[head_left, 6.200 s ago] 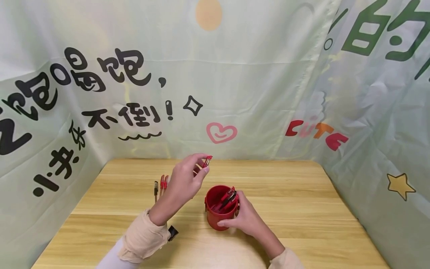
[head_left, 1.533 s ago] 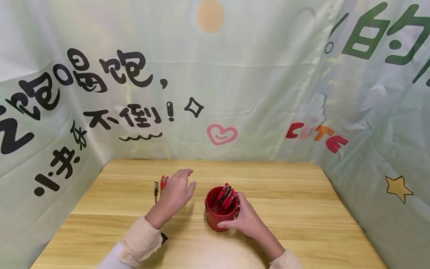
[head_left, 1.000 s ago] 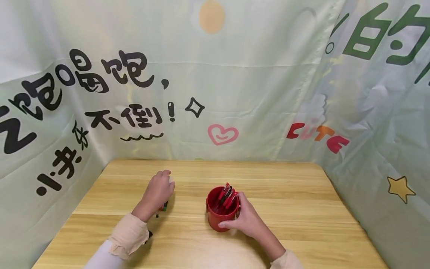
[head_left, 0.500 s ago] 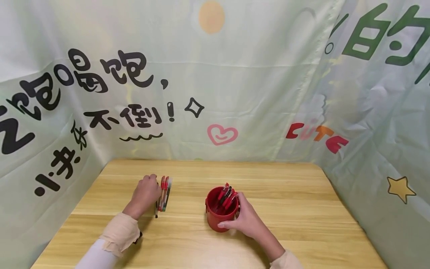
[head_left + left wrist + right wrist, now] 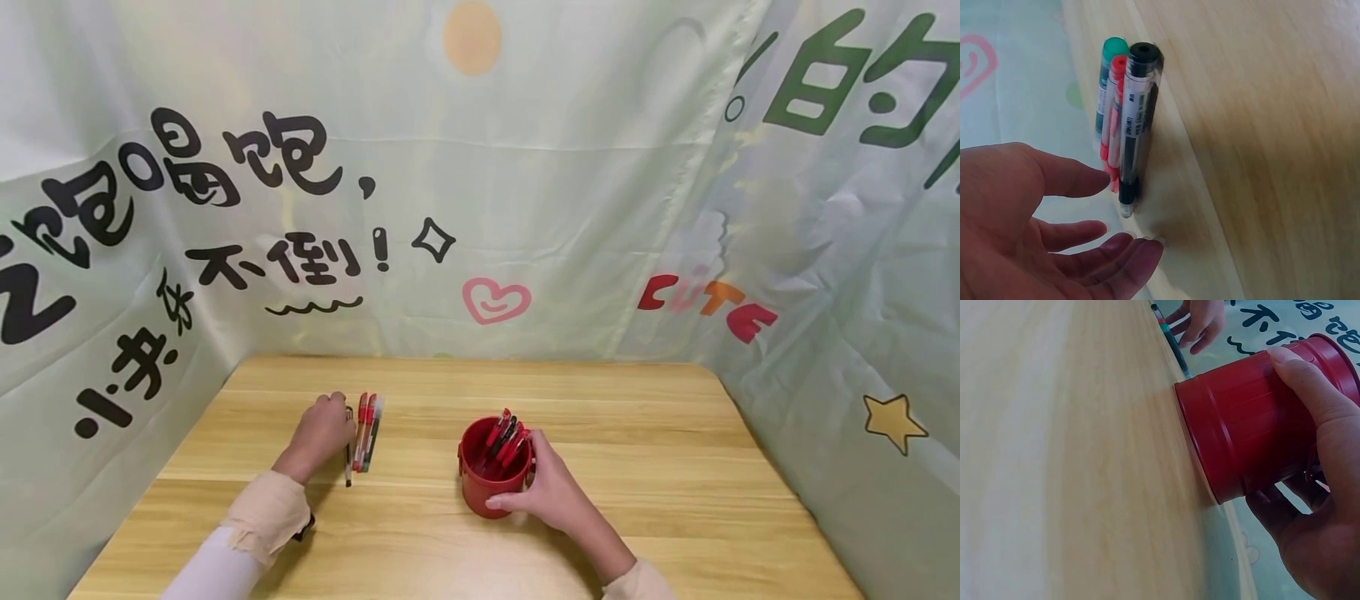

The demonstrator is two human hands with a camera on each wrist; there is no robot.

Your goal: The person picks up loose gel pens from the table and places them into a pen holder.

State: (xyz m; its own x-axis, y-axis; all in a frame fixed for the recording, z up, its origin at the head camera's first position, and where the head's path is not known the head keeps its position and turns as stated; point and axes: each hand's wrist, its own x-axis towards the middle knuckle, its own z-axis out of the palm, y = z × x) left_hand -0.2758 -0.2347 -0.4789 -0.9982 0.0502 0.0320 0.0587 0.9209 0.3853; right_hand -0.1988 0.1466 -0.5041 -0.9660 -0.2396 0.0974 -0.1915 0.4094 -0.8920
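Note:
A small red bucket (image 5: 491, 497) stands on the table, with several red and black pens (image 5: 513, 439) leaning inside it. My right hand (image 5: 558, 487) holds it from the right side, thumb on the near wall, as the right wrist view (image 5: 1241, 425) also shows. Left of it lies a row of pens: a black pen (image 5: 1136, 125), two red pens (image 5: 362, 433) and a green pen (image 5: 1107, 84). My left hand (image 5: 318, 432) is beside the black pen; its thumb and fingers are spread around the cap end without a visible pinch.
The wooden table (image 5: 637, 433) carries the bucket and pens. Printed fabric (image 5: 585, 208) hangs behind it and along both sides. A dark object (image 5: 303, 527) shows under the left wrist.
A pen that my left hand held earlier is gone from it. That hand then moved left, past the red pens to the black one. My right hand stays on the bucket.

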